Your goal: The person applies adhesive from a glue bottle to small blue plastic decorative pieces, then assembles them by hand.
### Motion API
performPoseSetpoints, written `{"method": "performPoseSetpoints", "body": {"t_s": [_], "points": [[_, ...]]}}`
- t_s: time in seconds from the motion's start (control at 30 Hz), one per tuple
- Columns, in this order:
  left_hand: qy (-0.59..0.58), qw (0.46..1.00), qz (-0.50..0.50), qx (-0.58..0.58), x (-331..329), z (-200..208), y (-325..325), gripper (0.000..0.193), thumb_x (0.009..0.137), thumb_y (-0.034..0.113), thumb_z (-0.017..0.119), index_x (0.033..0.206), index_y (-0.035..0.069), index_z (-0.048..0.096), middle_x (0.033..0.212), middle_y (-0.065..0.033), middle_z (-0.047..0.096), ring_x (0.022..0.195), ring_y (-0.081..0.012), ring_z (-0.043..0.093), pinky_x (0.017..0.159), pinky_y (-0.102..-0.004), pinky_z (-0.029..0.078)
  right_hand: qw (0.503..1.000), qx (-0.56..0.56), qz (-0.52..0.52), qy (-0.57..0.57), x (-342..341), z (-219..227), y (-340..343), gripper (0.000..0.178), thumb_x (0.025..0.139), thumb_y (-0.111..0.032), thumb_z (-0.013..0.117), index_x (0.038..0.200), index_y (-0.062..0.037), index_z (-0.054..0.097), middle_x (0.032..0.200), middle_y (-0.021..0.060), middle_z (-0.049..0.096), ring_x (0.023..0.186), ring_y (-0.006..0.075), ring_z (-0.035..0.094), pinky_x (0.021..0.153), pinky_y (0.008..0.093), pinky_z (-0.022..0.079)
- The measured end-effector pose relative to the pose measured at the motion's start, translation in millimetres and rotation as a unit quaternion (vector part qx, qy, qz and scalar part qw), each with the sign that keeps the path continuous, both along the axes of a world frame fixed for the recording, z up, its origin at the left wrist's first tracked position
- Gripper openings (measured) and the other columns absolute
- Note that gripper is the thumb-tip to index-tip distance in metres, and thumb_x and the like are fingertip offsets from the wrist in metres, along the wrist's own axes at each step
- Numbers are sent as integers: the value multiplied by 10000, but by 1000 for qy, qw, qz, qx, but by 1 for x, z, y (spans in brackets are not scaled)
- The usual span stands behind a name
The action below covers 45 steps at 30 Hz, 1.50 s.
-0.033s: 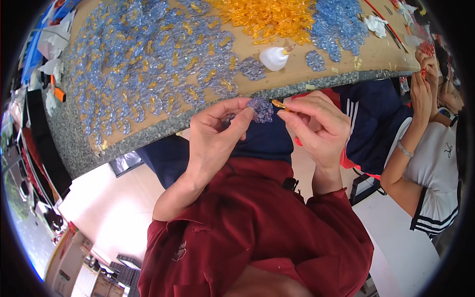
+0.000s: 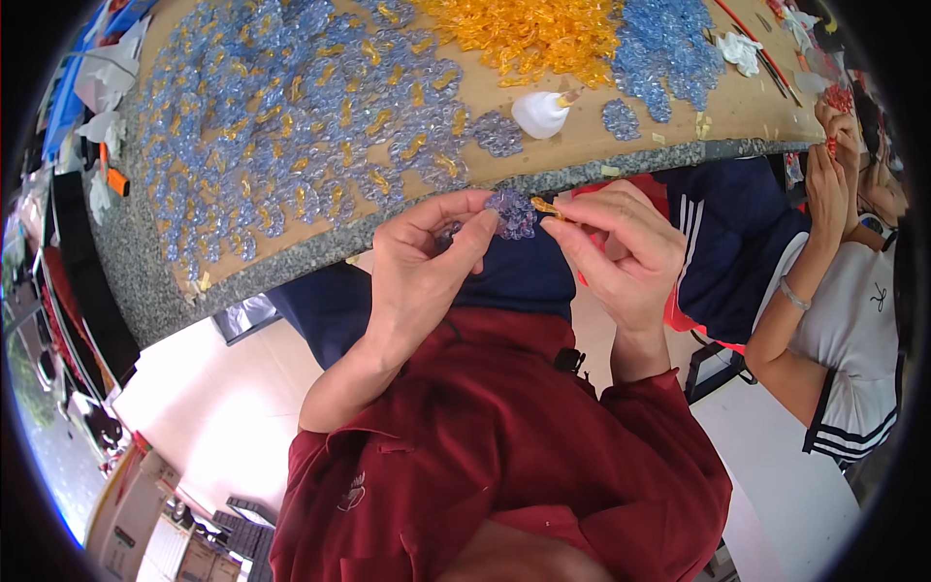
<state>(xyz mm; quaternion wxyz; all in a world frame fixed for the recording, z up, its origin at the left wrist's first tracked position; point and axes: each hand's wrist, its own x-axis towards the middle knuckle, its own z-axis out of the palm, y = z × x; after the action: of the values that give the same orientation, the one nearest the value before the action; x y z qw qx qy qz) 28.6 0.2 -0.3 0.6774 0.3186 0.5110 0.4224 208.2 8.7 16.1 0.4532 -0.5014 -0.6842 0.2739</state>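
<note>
left hand (image 2: 427, 262) left of bead cluster (image 2: 511, 213) | right hand (image 2: 621, 247) right | table (image 2: 291, 257) behind

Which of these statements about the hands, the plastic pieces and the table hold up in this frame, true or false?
1. The left hand pinches a clear blue flower-shaped piece. True.
2. The right hand holds a small orange piece by its fingertips, close beside the blue one. True.
3. The heap of orange pieces lies at the near edge of the table. False: it lies on the far part, beyond the white lump.
4. Both hands rest flat on the tabletop. False: they are raised just in front of its near edge.
5. No one else is in view. False: another person's hands work at the right.
</note>
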Motion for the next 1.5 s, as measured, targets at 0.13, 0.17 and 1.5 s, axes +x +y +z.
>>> {"method": "performPoseSetpoints", "body": {"t_s": [0.13, 0.17, 1.5], "points": [[35, 999, 7, 8, 1, 5, -1, 203, 836, 61, 623, 1015, -35, 628, 783, -18, 625, 593, -16, 514, 503, -159, 422, 1000, 26, 10, -4, -8, -3, -2, 208, 616, 43, 752, 805, 8, 673, 724, 90, 658, 639, 195, 606, 557, 277, 447], [34, 999, 10, 7, 0, 5, -1, 203, 836, 61, 623, 1015, -35, 628, 783, -18, 625, 593, -16, 514, 503, -159, 422, 999, 42, 13, 0, -9, -5, -2, 210, 614, 42, 755, 805, 6, 674, 723, 89, 658, 638, 192, 605, 555, 275, 445], [40, 999, -9, 33, -1, 1, -2, 159, 821, 35, 636, 973, 9, 676, 802, -28, 650, 651, -13, 530, 546, -161, 426, 977, 140, 83, -141, -11, -3, -1, 313, 573, 7, 770, 874, -1, 686, 747, 96, 622, 620, 221, 567, 523, 298, 454]]}}
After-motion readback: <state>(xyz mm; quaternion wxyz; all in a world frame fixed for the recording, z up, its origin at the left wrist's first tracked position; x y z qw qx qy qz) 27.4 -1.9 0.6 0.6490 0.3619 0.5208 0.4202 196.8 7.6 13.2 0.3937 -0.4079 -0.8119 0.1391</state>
